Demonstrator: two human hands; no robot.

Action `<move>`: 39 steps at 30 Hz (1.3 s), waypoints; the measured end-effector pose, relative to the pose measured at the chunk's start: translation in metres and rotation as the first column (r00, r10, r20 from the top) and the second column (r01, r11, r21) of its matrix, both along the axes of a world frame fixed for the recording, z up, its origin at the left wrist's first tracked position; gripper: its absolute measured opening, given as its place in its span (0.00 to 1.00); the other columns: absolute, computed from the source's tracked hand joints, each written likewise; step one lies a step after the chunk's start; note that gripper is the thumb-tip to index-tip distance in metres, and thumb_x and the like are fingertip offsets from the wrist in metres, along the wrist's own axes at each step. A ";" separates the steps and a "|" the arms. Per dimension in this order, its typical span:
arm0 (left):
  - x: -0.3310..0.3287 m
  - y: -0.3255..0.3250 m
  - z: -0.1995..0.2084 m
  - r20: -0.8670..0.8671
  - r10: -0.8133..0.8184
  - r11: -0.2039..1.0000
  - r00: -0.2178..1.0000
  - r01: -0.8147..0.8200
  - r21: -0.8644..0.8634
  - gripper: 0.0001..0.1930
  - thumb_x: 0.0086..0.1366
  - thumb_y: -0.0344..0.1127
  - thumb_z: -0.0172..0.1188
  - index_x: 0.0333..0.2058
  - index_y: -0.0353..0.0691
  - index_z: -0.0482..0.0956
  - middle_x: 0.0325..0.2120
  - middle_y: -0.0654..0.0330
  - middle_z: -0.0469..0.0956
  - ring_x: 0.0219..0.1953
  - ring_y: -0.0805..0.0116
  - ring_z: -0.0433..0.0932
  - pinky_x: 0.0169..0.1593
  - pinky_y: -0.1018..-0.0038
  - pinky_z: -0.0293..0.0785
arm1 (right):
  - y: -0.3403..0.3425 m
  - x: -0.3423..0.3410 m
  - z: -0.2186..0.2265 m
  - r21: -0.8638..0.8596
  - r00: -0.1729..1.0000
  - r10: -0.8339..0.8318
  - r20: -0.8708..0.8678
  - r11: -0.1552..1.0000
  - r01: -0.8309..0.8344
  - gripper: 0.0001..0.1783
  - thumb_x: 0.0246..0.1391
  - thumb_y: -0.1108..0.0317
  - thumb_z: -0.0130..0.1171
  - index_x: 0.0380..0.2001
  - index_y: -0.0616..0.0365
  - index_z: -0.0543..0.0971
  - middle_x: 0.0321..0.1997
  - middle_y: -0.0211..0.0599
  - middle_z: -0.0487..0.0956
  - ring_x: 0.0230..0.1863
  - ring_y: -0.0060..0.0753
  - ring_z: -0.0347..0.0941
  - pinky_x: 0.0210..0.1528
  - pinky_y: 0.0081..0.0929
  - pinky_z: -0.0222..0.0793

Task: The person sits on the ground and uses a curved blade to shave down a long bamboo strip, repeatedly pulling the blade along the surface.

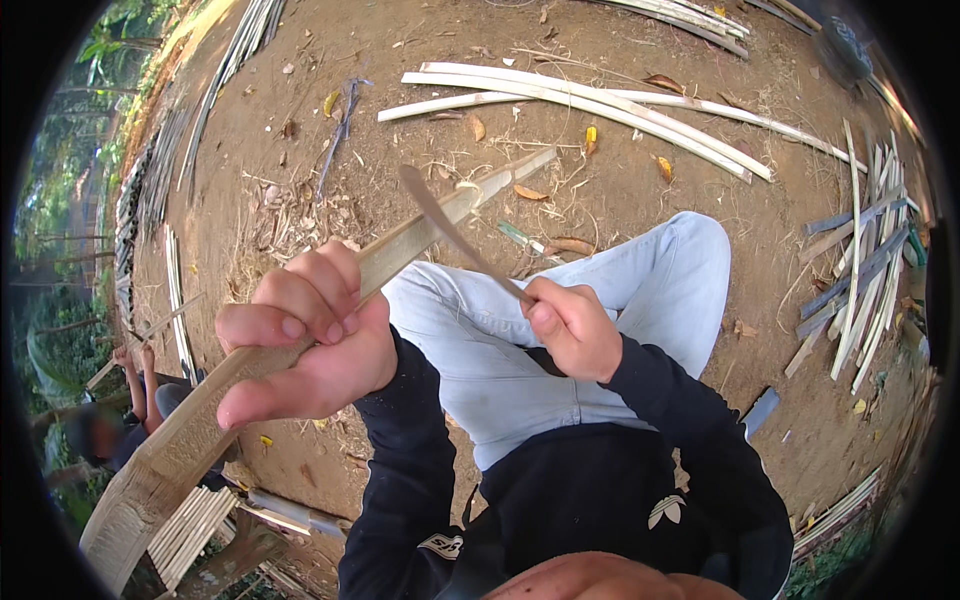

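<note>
A long split bamboo strip runs slantwise from the lower left up past my knees. My left hand is closed round its middle, fingers over the top and thumb along the near side. In my right hand is a knife with a narrow, slightly curved brown blade; its handle is hidden in my fist. The blade crosses the strip beyond my left hand, and a pale curl of shaving sits on the strip just past it. I sit with bent legs in light blue jeans.
Pale split strips lie on the dirt ahead. A pile of strips is at the right, near a grey flat piece. Shavings and a small green-and-white object lie beyond my legs. Another person works at the left.
</note>
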State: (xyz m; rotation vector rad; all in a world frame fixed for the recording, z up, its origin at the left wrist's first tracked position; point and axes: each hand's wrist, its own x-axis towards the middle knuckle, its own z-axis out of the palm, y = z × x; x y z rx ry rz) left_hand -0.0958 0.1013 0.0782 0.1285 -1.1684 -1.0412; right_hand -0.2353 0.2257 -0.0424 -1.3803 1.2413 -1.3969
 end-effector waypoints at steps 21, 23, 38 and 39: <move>0.000 -0.021 0.007 -0.010 0.007 1.000 1.000 -0.007 0.018 0.33 0.58 0.74 0.41 0.21 0.46 0.61 0.07 0.68 0.54 0.08 0.79 0.49 0.15 0.81 0.46 | -0.020 0.011 -0.038 0.233 0.984 -0.176 -0.026 0.956 0.177 0.11 0.58 0.65 0.47 0.28 0.62 0.68 0.19 0.54 0.71 0.25 0.61 0.71 0.25 0.42 0.63; 0.002 -0.025 0.007 0.022 0.044 0.997 0.999 -0.045 0.064 0.32 0.55 0.74 0.46 0.20 0.47 0.64 0.07 0.70 0.52 0.09 0.79 0.50 0.15 0.81 0.44 | -0.030 0.002 -0.043 0.231 0.987 -0.151 -0.057 0.960 0.160 0.11 0.58 0.65 0.48 0.28 0.62 0.68 0.20 0.55 0.72 0.26 0.60 0.71 0.25 0.43 0.63; -0.061 -0.089 0.047 0.193 -0.161 0.987 0.968 0.159 0.028 0.33 0.55 0.76 0.45 0.21 0.47 0.64 0.08 0.71 0.54 0.10 0.80 0.50 0.17 0.82 0.47 | -0.040 -0.010 -0.069 0.243 0.945 -0.259 0.201 0.947 0.208 0.31 0.61 0.38 0.37 0.34 0.59 0.67 0.17 0.26 0.65 0.14 0.15 0.60 0.17 0.14 0.57; -0.066 -0.097 0.049 0.230 -0.173 0.985 0.958 0.175 0.011 0.33 0.54 0.76 0.45 0.21 0.47 0.64 0.09 0.71 0.54 0.10 0.80 0.50 0.17 0.82 0.48 | -0.044 -0.015 -0.064 0.252 0.936 -0.248 0.250 0.950 0.184 0.30 0.61 0.38 0.37 0.35 0.59 0.67 0.17 0.26 0.65 0.14 0.15 0.60 0.17 0.14 0.57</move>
